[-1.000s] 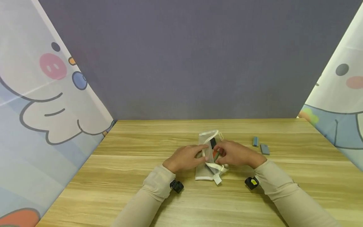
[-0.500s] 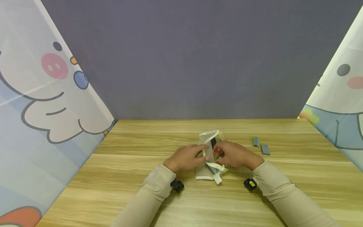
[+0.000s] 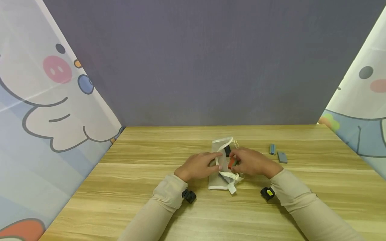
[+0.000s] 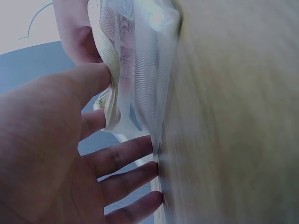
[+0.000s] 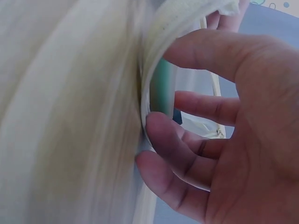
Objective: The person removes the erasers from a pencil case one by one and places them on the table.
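Observation:
A white mesh drawstring bag (image 3: pixel 217 182) lies on the table with its mouth facing right. My left hand (image 3: pixel 199 166) pinches the bag's cream rim (image 4: pixel 110 60) between thumb and index finger, while the other fingertips rest against the mesh and table. At the mouth, my right hand (image 3: pixel 251 162) holds a small red and green block (image 3: pixel 231 163) between thumb and fingers. Its green edge shows in the right wrist view, where the bag's rim partly hides it. Inside the bag, a black piece (image 3: pixel 227 150) is visible beyond the block.
Right of the bag lie a small blue piece (image 3: pixel 272 149) and a flat grey piece (image 3: pixel 282 157) on the wooden table (image 3: pixel 135 150). A grey panel (image 3: pixel 205 67) stands behind, with printed cartoon cloths on both sides.
My right fingers have shifted the red and green block slightly right and turned it, so more of its red face shows. The left hand keeps its hold on the rim.

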### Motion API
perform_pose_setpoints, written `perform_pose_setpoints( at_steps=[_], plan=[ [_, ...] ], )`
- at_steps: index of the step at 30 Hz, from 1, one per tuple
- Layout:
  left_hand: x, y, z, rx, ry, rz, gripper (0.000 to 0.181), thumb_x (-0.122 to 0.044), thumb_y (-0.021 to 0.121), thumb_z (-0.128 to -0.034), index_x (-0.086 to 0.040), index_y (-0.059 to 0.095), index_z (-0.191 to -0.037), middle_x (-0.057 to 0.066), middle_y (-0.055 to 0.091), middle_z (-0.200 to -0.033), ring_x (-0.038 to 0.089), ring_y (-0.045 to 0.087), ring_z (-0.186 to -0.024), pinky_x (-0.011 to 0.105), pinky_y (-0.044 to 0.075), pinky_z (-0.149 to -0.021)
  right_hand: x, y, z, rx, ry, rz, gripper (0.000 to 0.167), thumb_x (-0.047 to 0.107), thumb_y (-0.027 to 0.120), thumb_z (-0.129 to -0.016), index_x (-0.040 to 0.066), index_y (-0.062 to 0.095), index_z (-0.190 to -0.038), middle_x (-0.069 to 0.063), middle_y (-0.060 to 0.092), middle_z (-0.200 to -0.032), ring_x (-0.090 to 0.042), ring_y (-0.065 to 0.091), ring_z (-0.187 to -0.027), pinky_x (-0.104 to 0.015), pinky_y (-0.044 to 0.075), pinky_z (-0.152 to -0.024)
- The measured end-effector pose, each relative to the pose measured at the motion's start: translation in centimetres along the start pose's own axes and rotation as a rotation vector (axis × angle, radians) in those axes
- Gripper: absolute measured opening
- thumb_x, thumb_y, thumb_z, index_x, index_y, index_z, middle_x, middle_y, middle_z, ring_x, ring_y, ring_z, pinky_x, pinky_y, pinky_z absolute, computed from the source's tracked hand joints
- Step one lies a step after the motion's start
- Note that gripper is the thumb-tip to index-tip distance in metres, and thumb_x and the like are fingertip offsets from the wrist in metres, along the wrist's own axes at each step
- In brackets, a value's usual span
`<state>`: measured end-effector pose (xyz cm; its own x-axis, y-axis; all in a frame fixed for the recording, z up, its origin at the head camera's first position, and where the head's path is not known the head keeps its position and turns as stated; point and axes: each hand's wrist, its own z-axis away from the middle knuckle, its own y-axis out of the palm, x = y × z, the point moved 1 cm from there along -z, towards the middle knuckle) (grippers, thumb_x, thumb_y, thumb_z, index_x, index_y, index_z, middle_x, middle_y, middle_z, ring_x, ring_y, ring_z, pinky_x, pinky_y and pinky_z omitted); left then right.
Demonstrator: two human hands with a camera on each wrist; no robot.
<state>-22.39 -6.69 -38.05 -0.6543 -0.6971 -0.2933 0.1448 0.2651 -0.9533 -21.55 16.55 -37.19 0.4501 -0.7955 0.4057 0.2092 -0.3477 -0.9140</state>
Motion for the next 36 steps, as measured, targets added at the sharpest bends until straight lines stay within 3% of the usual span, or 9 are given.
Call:
perform_pose_setpoints(
  at_steps=[8,15,19,36],
  plan=[
    [0.0,0.0,-0.1,0.005,-0.022,-0.007,0.056,-0.052,0.054,-0.1007,-0.03,0.047,-0.151,0.001,0.058,-0.141,0.019,0.056,-0.126,0.043,0.05,-0.094,-0.3,-0.7,0.5,0.004,-0.034,0.02,0.039,0.028,0.074,-0.089,0.011,0.067,-0.123,-0.003,0.061,-0.108,-0.019,0.06,-0.093,-0.042,0.051,-0.078],
    [0.1,-0.1,0.1,0.011,-0.037,0.006,0.054,-0.053,0.054,-0.1,-0.032,0.048,-0.15,-0.003,0.057,-0.143,0.018,0.056,-0.126,0.043,0.051,-0.092,-0.6,-0.9,0.7,0.022,-0.119,-0.058,0.014,0.022,0.073,-0.093,0.017,0.071,-0.106,0.006,0.064,-0.099,-0.014,0.061,-0.09,-0.038,0.051,-0.077],
    [0.3,-0.1,0.2,0.016,-0.037,0.013,0.054,-0.052,0.056,-0.0997,-0.032,0.049,-0.15,-0.004,0.056,-0.143,0.018,0.055,-0.128,0.044,0.05,-0.094,-0.7,-1.1,0.7,0.047,-0.131,-0.104,0.017,0.023,0.074,-0.093,0.015,0.07,-0.107,0.007,0.066,-0.097,-0.011,0.062,-0.085,-0.037,0.051,-0.074],
    [0.2,-0.2,0.3,0.016,-0.039,0.039,0.052,-0.047,0.054,-0.1018,-0.032,0.048,-0.151,-0.003,0.055,-0.145,0.019,0.053,-0.13,0.046,0.048,-0.098,-0.6,-1.1,0.6,0.022,-0.122,-0.101,0.019,0.024,0.075,-0.091,0.015,0.068,-0.106,0.008,0.065,-0.094,-0.009,0.061,-0.083,-0.036,0.051,-0.074]
  ],
)
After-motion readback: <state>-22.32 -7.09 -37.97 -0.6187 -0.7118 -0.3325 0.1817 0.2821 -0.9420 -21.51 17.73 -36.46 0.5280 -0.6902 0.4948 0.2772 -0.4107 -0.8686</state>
